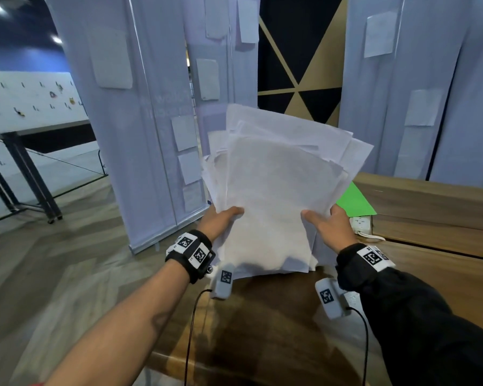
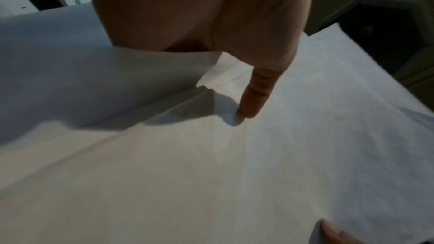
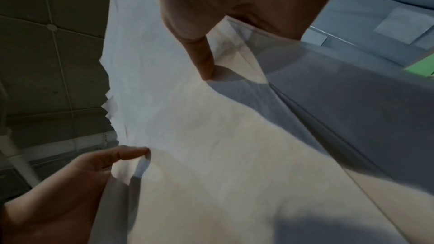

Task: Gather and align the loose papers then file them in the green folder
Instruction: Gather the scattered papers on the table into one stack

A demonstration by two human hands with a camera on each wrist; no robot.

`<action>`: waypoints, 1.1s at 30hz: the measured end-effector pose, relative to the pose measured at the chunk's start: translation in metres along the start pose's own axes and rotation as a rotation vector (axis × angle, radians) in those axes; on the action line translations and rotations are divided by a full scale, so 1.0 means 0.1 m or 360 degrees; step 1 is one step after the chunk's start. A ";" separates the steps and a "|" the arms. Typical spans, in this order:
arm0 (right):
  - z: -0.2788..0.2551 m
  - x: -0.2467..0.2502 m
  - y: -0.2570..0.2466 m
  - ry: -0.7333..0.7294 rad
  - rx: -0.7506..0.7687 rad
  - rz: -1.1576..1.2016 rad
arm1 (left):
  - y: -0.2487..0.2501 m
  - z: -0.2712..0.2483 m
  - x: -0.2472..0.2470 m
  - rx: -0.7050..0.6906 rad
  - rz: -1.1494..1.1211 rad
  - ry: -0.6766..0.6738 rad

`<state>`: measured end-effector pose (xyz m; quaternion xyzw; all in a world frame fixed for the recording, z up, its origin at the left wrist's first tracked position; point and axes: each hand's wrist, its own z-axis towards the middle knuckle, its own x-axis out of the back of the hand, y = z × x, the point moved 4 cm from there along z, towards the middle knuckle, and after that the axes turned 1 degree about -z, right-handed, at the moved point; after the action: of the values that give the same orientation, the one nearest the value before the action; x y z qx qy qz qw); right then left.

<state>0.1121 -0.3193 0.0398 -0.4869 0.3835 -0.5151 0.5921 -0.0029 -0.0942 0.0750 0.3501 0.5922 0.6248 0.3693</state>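
Observation:
A loose, fanned stack of white papers (image 1: 276,185) stands nearly upright above the wooden table (image 1: 444,274), its edges uneven. My left hand (image 1: 223,218) grips the stack's left side, thumb on the front sheet; the thumb presses the papers (image 2: 258,155) in the left wrist view. My right hand (image 1: 326,221) grips the right side the same way, thumb on the papers (image 3: 199,136). The left hand (image 3: 94,170) also shows in the right wrist view. The green folder (image 1: 356,203) lies flat on the table behind the stack, mostly hidden; a green sliver of the folder (image 3: 420,68) shows in the right wrist view.
A white power strip (image 1: 361,222) with a cable sits on the table beside the folder. Pale roll-up banners (image 1: 140,135) stand just beyond the table's far edge. A long white table (image 1: 34,107) stands far left across the wood floor.

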 end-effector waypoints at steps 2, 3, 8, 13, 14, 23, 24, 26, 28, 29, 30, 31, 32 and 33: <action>-0.03 -0.01 -0.04 0.0007 0.0045 0.0054 | 0.00 -0.03 -0.02 0.0005 -0.0055 0.0019; -0.05 -0.01 -0.09 0.0029 0.0086 0.0080 | 0.02 -0.04 -0.02 -0.0025 -0.0082 0.0030; 0.01 0.09 -0.21 0.0100 0.0222 0.0088 | 0.20 0.04 0.06 -0.0199 -0.0143 -0.0019; -0.04 0.07 -0.08 0.0069 0.0171 0.0002 | 0.04 -0.06 -0.03 -0.0176 -0.0007 -0.0118; -0.06 0.04 -0.09 0.0090 0.0179 0.0028 | 0.04 -0.09 -0.06 -0.0196 -0.0008 -0.0095; -0.10 0.12 -0.33 0.0160 0.0391 0.0160 | 0.19 -0.10 0.03 -0.0430 -0.0067 0.0082; -0.10 0.12 -0.32 0.0146 0.0379 0.0170 | 0.20 -0.11 0.00 -0.0436 -0.0130 0.0056; -0.09 0.09 -0.30 0.0142 0.0349 0.0166 | 0.20 -0.14 -0.06 -0.0452 -0.0200 0.0019; -0.08 0.07 -0.29 0.0147 0.0328 0.0151 | 0.19 -0.15 -0.07 -0.0451 -0.0229 0.0032; -0.07 0.07 -0.28 0.0150 0.0324 0.0135 | 0.18 -0.14 -0.06 -0.0436 -0.0267 0.0056; -0.07 0.07 -0.29 0.0156 0.0326 0.0116 | 0.17 -0.13 -0.04 -0.0417 -0.0323 0.0080; -0.06 0.07 -0.28 0.0166 0.0334 0.0105 | 0.15 -0.10 0.00 -0.0386 -0.0379 0.0121; -0.06 0.08 -0.28 0.0177 0.0348 0.0100 | 0.12 -0.07 0.04 -0.0356 -0.0430 0.0154; -0.06 0.08 -0.28 0.0189 0.0367 0.0103 | 0.08 -0.06 0.06 -0.0317 -0.0467 0.0157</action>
<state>0.1013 -0.3280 0.0661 -0.3716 0.3716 -0.5644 0.6366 -0.0109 -0.0922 0.0829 0.1905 0.5894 0.6362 0.4600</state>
